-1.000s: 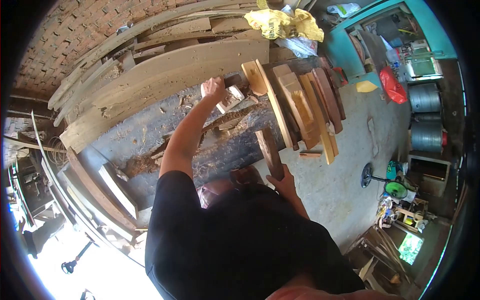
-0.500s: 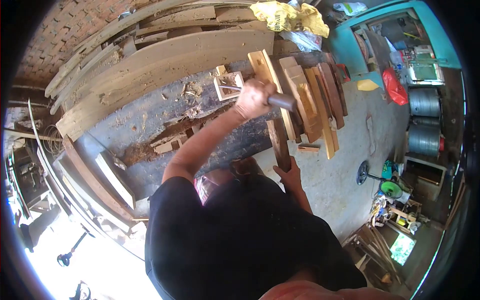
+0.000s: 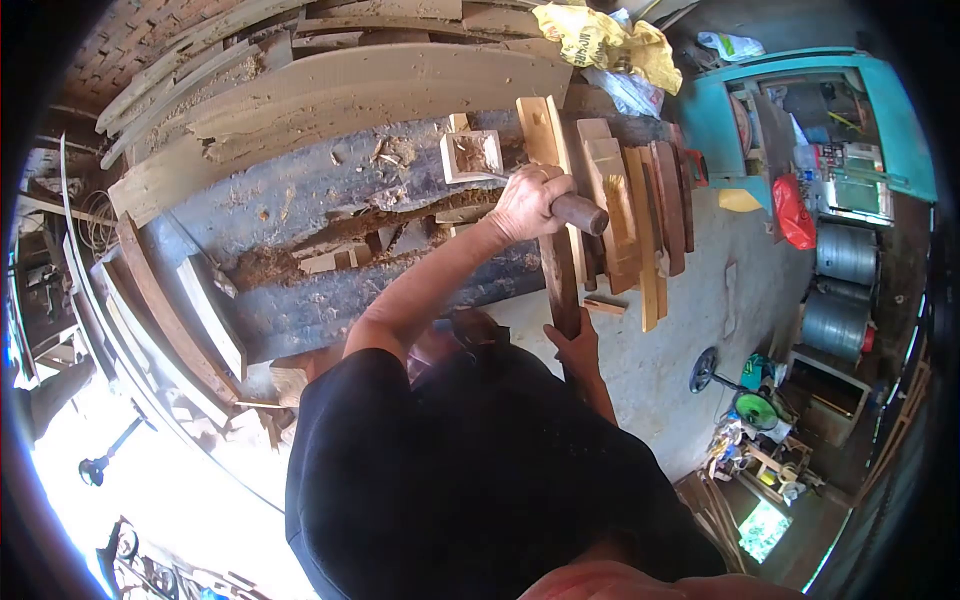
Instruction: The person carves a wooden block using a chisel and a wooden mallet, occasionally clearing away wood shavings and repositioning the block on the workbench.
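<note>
My left hand (image 3: 532,203) is wrapped round the dark handle (image 3: 580,214) of a chisel, whose end points right; its blade is hidden now. Just beyond the fist lies a small pale wooden box (image 3: 447,158), open at the top. A light wooden piece with a groove (image 3: 538,130) stands beside it, above my left hand. Lower down, my right hand (image 3: 577,347) grips a long dark wooden bar (image 3: 559,280), which reaches up close to my left fist.
Several wooden pieces (image 3: 612,205) stand in a row to the right of my hands. The dark workbench (image 3: 310,190) has a broken hollow with shavings. Long planks (image 3: 370,90) lie behind it. Further right are a turquoise cabinet (image 3: 715,100), metal drums (image 3: 838,315) and a fan (image 3: 757,410).
My left hand has drawn the chisel right and down, away from the small box, and the thin shaft no longer shows. My right hand still holds the bar. The view has shifted slightly.
</note>
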